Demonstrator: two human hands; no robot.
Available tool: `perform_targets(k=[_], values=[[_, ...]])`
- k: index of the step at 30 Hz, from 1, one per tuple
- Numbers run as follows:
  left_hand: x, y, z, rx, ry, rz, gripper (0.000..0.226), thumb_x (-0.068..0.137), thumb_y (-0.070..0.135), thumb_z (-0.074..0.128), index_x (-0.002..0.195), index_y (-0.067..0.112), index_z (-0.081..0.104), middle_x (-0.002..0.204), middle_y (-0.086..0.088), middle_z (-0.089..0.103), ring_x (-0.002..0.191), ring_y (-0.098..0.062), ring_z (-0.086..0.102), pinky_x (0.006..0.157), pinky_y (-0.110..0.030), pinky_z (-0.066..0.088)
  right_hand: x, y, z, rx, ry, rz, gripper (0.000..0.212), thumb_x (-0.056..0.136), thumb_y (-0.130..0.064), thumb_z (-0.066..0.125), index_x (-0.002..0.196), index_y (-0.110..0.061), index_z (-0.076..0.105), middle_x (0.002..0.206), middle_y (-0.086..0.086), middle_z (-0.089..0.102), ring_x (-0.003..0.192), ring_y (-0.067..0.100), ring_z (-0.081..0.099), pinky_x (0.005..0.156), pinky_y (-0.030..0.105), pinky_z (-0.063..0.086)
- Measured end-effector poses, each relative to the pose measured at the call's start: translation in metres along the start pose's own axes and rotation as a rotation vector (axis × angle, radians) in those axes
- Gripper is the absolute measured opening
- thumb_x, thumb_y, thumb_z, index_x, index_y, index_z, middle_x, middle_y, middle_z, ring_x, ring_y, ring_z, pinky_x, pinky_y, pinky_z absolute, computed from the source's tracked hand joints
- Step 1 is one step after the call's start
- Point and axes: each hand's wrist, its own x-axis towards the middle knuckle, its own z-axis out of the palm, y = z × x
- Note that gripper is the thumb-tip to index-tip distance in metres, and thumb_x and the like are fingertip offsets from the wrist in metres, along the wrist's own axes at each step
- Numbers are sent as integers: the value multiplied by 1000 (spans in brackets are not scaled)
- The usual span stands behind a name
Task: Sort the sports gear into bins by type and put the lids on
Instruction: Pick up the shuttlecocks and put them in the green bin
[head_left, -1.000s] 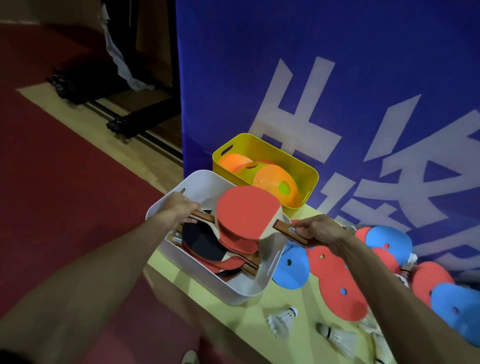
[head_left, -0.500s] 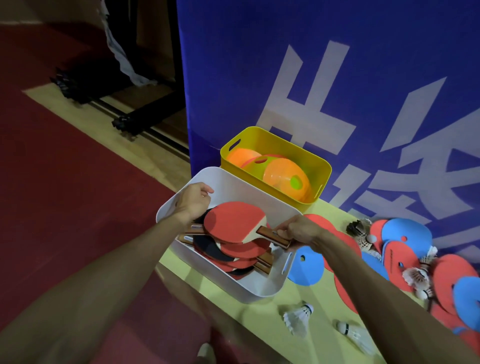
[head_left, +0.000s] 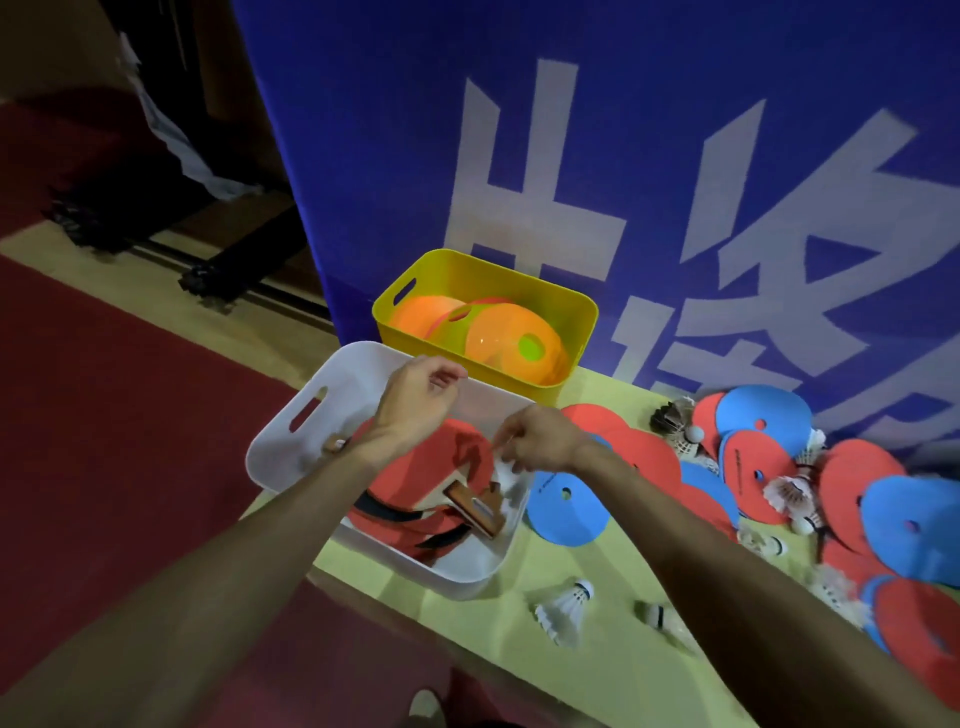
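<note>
one head-worn wide-angle view looks forward and steeply down from close above, over both forearms to the hands (head_left: 467, 431). it faces the yellow-green surface (head_left: 613, 670) and a blue banner (head_left: 675, 182) standing behind, with red floor (head_left: 104, 415) at left.

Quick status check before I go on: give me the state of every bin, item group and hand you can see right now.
White bin: lid off, holds paddles.
Paddles: stacked flat in white bin.
Yellow bin: lid off, holds orange cones.
Flat discs: loose on table, unsorted.
Shuttlecocks: loose on table, lying on their sides.
Left hand: over white bin, empty.
Right hand: over white bin, empty.
</note>
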Motion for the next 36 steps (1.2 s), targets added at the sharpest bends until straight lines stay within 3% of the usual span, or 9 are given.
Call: perform_targets(k=[2,5,9,13,18,25,28,31,36], values=[[4,19,15,-24,-5,25,22,87,3,54,97,15,70,103,-2,65,92,-14,60,87,-23,48,-10,17,-19,44,108,-6,18,86,-6,57,97,-9,72,89,10,74,68,16,66,68,26,53],[13,47,44,-31,-34,69,22,86,1,56,95,15,70,104,-7,66,92,-18,62,88,-27,48,-28,54,-47,94,203,29,16,87,-10,58,95,-12,72,89,9,73,71,18,68,67,26,55],[20,83,89,-6,-92,110,21,85,-1,57,94,13,71,100,-8,66,88,-19,62,82,-22,46,-58,119,-77,172,268,104,17,87,-7,55,90,-12,71,88,10,73,76,28,72,63,31,57],[17,115,142,-12,-167,138,21,86,-1,57,91,16,68,96,-1,62,79,-1,56,73,-4,41,-90,187,-98,224,324,205,17,87,-6,55,92,-3,71,88,14,72,77,29,70,66,33,56],[9,151,212,-11,-273,158,27,83,-2,58,86,24,67,97,-3,67,91,-18,64,89,-29,49,-127,266,-110,307,344,311,17,87,-7,54,90,-10,71,91,16,72,75,25,68,66,31,55],[-14,188,305,-9,-505,132,25,85,0,57,88,24,65,98,-3,68,89,-18,64,71,-7,44,-184,348,-106,398,444,429,17,83,-10,56,84,-9,73,80,13,72,65,23,67,65,34,56],[-28,191,336,22,-590,110,20,87,0,55,99,10,67,96,-1,66,85,-16,60,67,-4,41,-208,379,-96,417,456,474,16,85,-12,57,85,-9,73,85,14,73,77,30,71,71,35,56],[-43,185,359,81,-685,73,20,86,3,56,100,11,66,90,0,63,83,-18,59,68,-15,44,-223,400,-84,415,445,506,19,85,-9,54,89,0,71,96,20,71,94,31,68,73,38,54],[-66,157,387,203,-738,-89,25,83,6,60,108,7,64,115,-10,62,101,-21,60,88,-30,48,-229,420,-57,371,409,571,26,86,-15,59,109,-7,69,120,12,66,114,27,59,94,32,44]])
